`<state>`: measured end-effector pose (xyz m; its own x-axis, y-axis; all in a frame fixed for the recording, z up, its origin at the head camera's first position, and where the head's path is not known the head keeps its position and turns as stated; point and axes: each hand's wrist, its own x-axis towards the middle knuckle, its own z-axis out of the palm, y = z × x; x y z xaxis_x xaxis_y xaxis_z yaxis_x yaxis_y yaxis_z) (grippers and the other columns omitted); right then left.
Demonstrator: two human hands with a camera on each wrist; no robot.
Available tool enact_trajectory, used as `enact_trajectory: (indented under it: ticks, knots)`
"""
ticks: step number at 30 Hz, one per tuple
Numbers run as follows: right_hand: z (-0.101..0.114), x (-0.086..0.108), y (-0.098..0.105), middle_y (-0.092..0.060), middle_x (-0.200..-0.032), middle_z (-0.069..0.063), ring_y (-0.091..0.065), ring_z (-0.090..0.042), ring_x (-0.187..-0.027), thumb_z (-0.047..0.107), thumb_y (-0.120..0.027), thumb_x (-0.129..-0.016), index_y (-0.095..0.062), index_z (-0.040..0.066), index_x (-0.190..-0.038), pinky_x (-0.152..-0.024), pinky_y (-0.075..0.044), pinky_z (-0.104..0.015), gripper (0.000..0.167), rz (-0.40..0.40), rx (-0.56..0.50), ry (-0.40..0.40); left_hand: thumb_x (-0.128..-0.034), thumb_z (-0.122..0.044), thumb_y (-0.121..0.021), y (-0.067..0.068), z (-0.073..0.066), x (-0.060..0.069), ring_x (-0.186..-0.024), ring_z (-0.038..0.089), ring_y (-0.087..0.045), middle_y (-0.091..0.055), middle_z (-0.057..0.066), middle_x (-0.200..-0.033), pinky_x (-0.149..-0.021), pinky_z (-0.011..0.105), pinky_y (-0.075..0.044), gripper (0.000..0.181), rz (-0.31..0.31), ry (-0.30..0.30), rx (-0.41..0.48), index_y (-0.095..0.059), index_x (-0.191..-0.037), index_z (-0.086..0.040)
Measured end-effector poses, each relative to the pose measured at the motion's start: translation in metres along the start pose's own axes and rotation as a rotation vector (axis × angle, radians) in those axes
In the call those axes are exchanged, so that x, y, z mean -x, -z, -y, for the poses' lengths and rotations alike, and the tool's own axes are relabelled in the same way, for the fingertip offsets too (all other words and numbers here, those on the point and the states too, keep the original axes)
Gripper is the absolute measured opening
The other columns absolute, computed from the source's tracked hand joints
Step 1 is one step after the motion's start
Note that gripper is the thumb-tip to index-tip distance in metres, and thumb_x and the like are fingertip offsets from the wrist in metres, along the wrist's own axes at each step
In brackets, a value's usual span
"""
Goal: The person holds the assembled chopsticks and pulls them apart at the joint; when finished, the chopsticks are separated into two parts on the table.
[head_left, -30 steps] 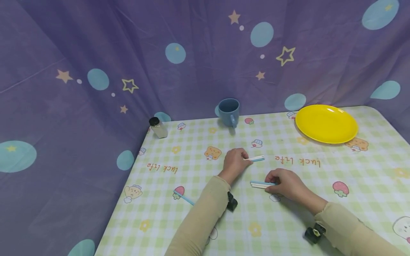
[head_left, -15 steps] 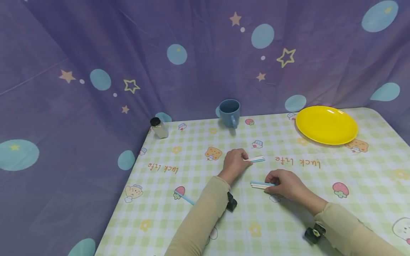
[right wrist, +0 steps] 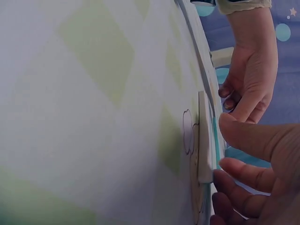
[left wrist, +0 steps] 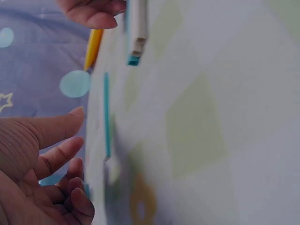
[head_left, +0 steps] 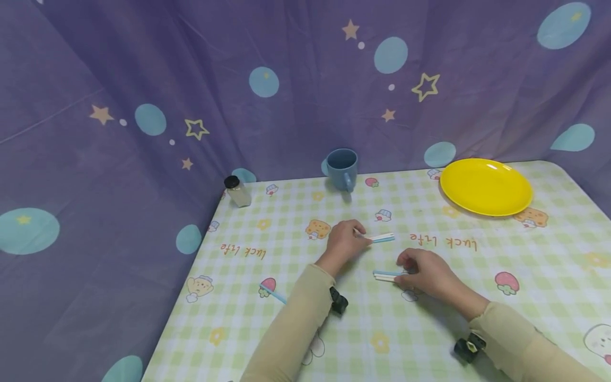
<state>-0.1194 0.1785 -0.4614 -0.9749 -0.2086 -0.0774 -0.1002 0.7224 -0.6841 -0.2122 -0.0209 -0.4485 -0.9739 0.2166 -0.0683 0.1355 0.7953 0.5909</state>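
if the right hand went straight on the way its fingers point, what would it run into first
Most likely the near sticks, blue and white, lying just ahead of the right hand; whether its fingers already touch them is hard to tell.

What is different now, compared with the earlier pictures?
The left hand let go of the far sticks and drew slightly back, leftward. The right hand opened too, apparently releasing the near sticks. Both bundles, the mug, plate and jar stayed.
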Motion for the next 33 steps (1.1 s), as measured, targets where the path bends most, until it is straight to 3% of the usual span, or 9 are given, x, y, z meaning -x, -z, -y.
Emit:
enact_trajectory:
  ticks: [7, 15, 21, 25, 33]
  knots:
    - [0.011, 0.002, -0.002, -0.067, -0.092, -0.004, -0.058, -0.023, -0.084, 0.023, -0.085, -0.074, -0.069, 0.007, -0.101, -0.077, -0.045, -0.043, 0.035, -0.135, 0.029, 0.112, -0.0827, -0.024, -0.080, 0.026, 0.019, 0.017, -0.070, 0.015, -0.047, -0.055, -0.001, -0.081, -0.064, 0.029, -0.039, 0.019, 0.028, -0.033, 0.090, -0.071, -0.096, -0.013]
    - [0.027, 0.000, -0.012, -0.068, -0.091, -0.006, -0.061, -0.026, -0.085, 0.018, -0.085, -0.074, -0.070, 0.007, -0.098, -0.078, -0.048, -0.043, 0.031, -0.168, 0.001, 0.204, -0.0846, -0.020, -0.077, 0.055, 0.046, 0.041, -0.069, 0.016, -0.049, -0.056, 0.000, -0.080, -0.062, 0.031, -0.042, 0.014, -0.003, -0.069, 0.195, -0.070, -0.094, -0.012]
    - [0.041, -0.002, -0.019, -0.067, -0.093, -0.006, -0.060, -0.027, -0.086, 0.017, -0.084, -0.076, -0.069, 0.008, -0.098, -0.079, -0.047, -0.043, 0.028, -0.150, -0.026, 0.256, -0.0849, -0.018, -0.077, 0.072, 0.070, 0.061, -0.072, 0.017, -0.049, -0.057, 0.001, -0.085, -0.065, 0.032, -0.042, 0.017, -0.011, -0.056, 0.185, -0.070, -0.099, -0.011]
    - [0.048, -0.003, -0.025, -0.067, -0.094, -0.005, -0.060, -0.028, -0.087, 0.016, -0.083, -0.076, -0.069, 0.008, -0.097, -0.079, -0.048, -0.043, 0.026, -0.130, -0.049, 0.267, -0.0844, -0.013, -0.077, 0.082, 0.086, 0.075, -0.077, 0.018, -0.052, -0.061, 0.009, -0.090, -0.066, 0.033, -0.043, 0.019, -0.040, -0.068, 0.198, -0.071, -0.102, -0.008]
    - [0.064, -0.005, -0.045, -0.067, -0.101, -0.004, -0.061, -0.026, -0.091, 0.021, -0.083, -0.078, -0.069, 0.008, -0.101, -0.080, -0.049, -0.039, 0.030, 0.006, -0.081, 0.311, -0.0852, -0.008, -0.075, 0.099, 0.115, 0.102, -0.090, 0.024, -0.059, -0.063, 0.010, -0.099, -0.074, 0.036, -0.048, 0.018, -0.054, -0.089, 0.217, -0.073, -0.103, -0.011]
